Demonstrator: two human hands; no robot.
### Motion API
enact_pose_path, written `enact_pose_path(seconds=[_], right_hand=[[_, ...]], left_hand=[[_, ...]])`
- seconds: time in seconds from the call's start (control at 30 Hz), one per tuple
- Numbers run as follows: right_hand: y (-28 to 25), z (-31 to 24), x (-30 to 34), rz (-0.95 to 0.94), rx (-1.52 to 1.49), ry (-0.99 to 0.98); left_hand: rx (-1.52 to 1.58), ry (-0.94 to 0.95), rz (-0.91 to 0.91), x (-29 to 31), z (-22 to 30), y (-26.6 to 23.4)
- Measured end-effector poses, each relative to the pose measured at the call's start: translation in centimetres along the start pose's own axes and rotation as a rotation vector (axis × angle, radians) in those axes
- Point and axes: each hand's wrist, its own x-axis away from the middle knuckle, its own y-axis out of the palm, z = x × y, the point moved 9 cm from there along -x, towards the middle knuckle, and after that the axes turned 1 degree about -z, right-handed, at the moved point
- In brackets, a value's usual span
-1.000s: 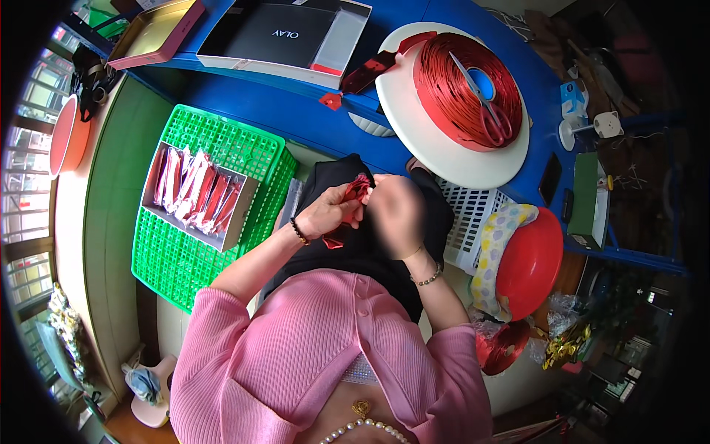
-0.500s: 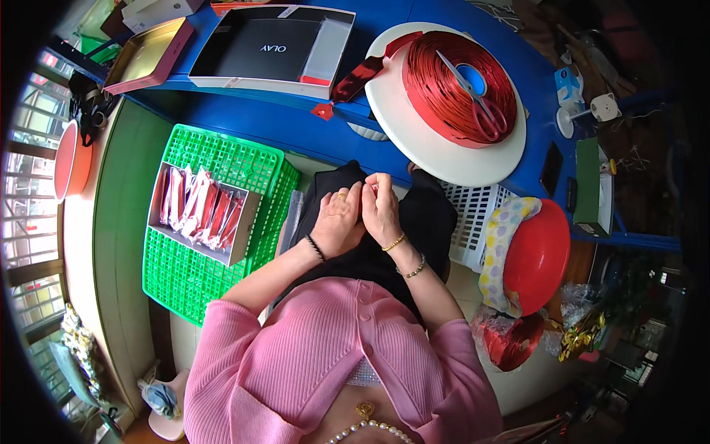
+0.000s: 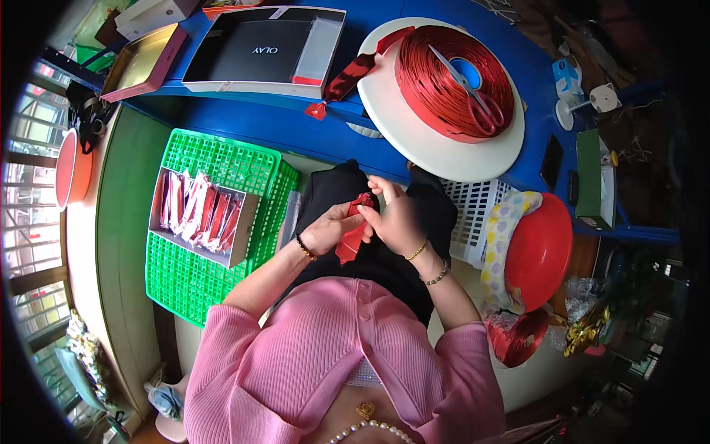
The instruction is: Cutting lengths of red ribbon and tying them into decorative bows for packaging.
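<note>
Above my lap, my left hand (image 3: 330, 228) pinches a piece of shiny red ribbon (image 3: 348, 247). The ribbon's wider end hangs down toward me, and its upper end is bunched between the fingers. My right hand (image 3: 399, 222) meets it from the other side, thumb and fingers closed at the bunched end; part of this hand is blurred. Beyond my hands, a big roll of red ribbon (image 3: 414, 111) lies on a white round board (image 3: 379, 89), with its loose end (image 3: 347, 83) trailing over the desk edge. Scissors (image 3: 484, 115) rest on the roll.
On my left, an upturned green basket (image 3: 181, 285) carries an open box (image 3: 240, 237) of wrapped red pieces (image 3: 196, 207). A black-lined box (image 3: 251, 55) sits on the blue desk (image 3: 355, 22). To my right are a red basin (image 3: 547, 244) and a white crate (image 3: 473, 203).
My hands have come closer to me and turned, so the red ribbon between them now shows. My right hand has shifted to the right. The view has moved slightly.
</note>
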Motion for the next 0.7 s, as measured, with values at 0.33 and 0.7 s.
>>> enact_pose_path(seconds=[0.33,0.7], right_hand=[[3.1,1.8,3.3,-0.182,-0.043,0.130],[1.9,0.4,1.3,-0.246,-0.123,0.001]], left_hand=[[-0.032,-0.056,0.080,1.9,-2.6,0.7],[0.037,-0.086,-0.008,2.0,-2.0,1.5]])
